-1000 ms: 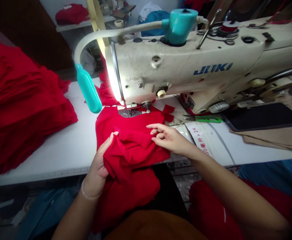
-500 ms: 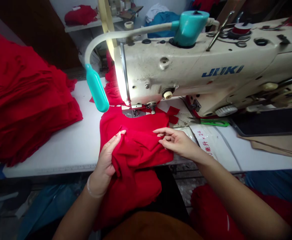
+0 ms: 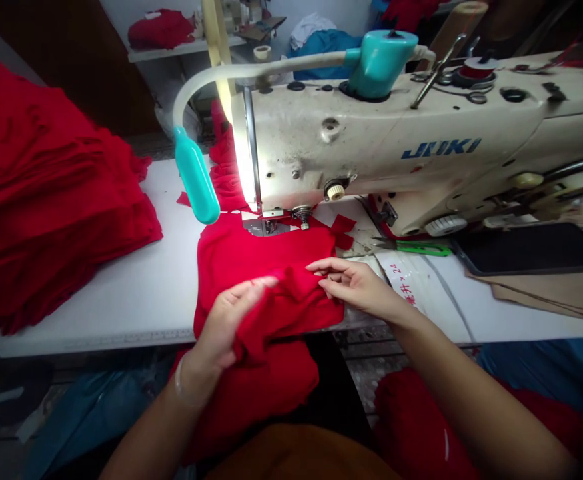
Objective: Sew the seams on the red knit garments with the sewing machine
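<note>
The left hand (image 3: 216, 330) has changed most: its fingers, raised in the view half a second ago, now lie flat and open across a lifted fold, with fabric bunched against the palm. The right hand (image 3: 356, 287) is half closed, its fingertips pinching the fold's far edge. Both hands are on one red knit garment (image 3: 266, 257), which is now smoothed out further across the counter (image 3: 116, 313) – the fold sits lower and wider between the hands. The garment's far edge reaches the presser foot (image 3: 301, 213) of the single Juki sewing machine (image 3: 371, 133), and its near part hangs over the counter edge toward the lap.

Count beside the work: two small red tabs (image 3: 344, 231) just right of the foot; one pair of green-handled snips (image 3: 424, 248); one printed plastic bag (image 3: 411, 287); one dark flat device (image 3: 531, 248) on brown card. One stack of red knit pieces (image 3: 46, 193) lies left, near the single teal gooseneck lamp (image 3: 196, 177).
</note>
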Demonstrator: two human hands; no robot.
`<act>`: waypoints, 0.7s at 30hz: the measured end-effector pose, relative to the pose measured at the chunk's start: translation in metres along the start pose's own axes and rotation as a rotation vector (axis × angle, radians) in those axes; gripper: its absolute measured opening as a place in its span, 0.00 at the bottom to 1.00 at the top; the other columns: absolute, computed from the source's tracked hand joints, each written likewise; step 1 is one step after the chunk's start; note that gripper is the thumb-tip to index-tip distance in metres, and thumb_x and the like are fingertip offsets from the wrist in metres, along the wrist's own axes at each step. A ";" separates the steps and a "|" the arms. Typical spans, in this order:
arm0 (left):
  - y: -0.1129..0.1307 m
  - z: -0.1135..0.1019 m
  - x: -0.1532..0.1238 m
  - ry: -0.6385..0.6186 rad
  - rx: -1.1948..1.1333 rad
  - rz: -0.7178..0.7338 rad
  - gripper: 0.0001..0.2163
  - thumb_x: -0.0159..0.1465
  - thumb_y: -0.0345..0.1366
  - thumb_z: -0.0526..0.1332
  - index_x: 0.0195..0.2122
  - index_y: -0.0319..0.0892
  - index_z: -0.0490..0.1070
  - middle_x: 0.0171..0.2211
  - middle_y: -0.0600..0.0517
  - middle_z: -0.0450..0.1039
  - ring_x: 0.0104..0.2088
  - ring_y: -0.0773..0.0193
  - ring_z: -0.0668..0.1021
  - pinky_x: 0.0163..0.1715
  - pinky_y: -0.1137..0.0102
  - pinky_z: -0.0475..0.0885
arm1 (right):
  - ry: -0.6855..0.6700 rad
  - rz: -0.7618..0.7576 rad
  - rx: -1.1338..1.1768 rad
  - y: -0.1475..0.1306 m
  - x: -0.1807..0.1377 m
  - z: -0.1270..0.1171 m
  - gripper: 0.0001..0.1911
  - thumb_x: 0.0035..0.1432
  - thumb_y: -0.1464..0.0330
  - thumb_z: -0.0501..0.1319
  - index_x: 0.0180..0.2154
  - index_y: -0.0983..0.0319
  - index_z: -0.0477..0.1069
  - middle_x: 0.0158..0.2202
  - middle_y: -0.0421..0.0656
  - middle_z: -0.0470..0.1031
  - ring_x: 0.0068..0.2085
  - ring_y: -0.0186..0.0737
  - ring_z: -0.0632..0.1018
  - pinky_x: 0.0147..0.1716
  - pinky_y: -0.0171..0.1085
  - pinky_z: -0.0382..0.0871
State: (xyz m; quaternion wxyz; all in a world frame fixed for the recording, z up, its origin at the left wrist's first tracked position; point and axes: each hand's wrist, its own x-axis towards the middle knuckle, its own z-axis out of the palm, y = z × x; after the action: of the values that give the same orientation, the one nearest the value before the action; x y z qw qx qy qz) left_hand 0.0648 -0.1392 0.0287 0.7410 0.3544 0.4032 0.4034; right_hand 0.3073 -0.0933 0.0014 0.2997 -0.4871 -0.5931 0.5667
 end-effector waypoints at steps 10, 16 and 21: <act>0.012 0.023 -0.029 -0.354 0.799 0.322 0.11 0.68 0.34 0.60 0.44 0.44 0.82 0.36 0.46 0.79 0.34 0.64 0.80 0.37 0.74 0.74 | 0.103 -0.363 -0.161 -0.036 -0.026 0.024 0.13 0.64 0.59 0.60 0.44 0.60 0.76 0.45 0.47 0.77 0.48 0.41 0.76 0.52 0.41 0.70; 0.041 -0.016 -0.021 0.325 0.658 0.355 0.06 0.60 0.40 0.69 0.33 0.43 0.82 0.31 0.51 0.81 0.31 0.62 0.80 0.32 0.76 0.73 | -0.272 0.078 0.413 -0.040 -0.024 0.077 0.21 0.52 0.53 0.70 0.32 0.64 0.72 0.30 0.40 0.75 0.30 0.31 0.73 0.29 0.30 0.67; 0.034 -0.040 -0.021 0.402 0.490 0.290 0.09 0.60 0.42 0.70 0.35 0.42 0.82 0.35 0.49 0.82 0.37 0.60 0.80 0.37 0.75 0.73 | -0.215 0.201 0.609 -0.032 -0.015 0.086 0.20 0.47 0.61 0.74 0.32 0.63 0.67 0.32 0.39 0.75 0.31 0.29 0.74 0.31 0.28 0.68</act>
State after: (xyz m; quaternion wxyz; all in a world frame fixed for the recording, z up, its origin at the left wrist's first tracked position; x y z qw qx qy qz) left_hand 0.0117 -0.1350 0.0474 0.4748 0.4888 0.5713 0.4574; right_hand 0.2266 -0.1357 0.0200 0.3101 -0.3686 -0.3738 0.7926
